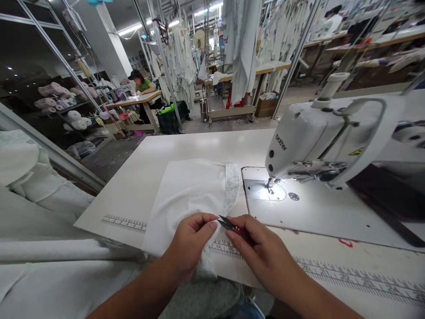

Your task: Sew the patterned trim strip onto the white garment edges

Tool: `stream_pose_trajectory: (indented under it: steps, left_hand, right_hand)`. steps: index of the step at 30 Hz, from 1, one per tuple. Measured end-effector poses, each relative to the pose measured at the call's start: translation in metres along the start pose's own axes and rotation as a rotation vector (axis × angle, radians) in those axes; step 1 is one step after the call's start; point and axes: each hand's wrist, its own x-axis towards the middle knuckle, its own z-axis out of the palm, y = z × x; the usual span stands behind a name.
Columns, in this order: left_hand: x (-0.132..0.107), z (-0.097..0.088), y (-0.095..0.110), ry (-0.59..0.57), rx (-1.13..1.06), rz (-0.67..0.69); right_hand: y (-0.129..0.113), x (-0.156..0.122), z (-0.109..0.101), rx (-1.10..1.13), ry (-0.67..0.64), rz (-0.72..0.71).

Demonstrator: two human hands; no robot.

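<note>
A white piece of fabric [186, 190] with a patterned band along its right side lies on the sewing table and hangs over the front edge. My left hand [191, 241] rests at its lower part, thumb and forefinger pinched together on the cloth's edge; the exact bit between the fingertips is hard to see. In my right hand [255, 243] is a pair of thread snips [232, 225] with dark blades and a red part. Their blades point left, slightly apart, right by my left fingertips.
At the right stands a white sewing machine [305, 137], its lamp lighting the needle plate [262, 189]. Printed rulers [348, 277] run along the front of the table [133, 177]. More white cloth [49, 266] is piled at the left. Farther back, a person [144, 84] sits at another table.
</note>
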Motion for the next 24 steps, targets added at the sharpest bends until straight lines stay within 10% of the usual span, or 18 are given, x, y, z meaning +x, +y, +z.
stream_pose_trajectory:
  steps: [24]
  left_hand:
    - [0.0023, -0.0025, -0.0019, -0.037, 0.112, 0.005]
  right_hand:
    - [-0.0031, -0.0004, -0.0001, -0.043, 0.021, -0.013]
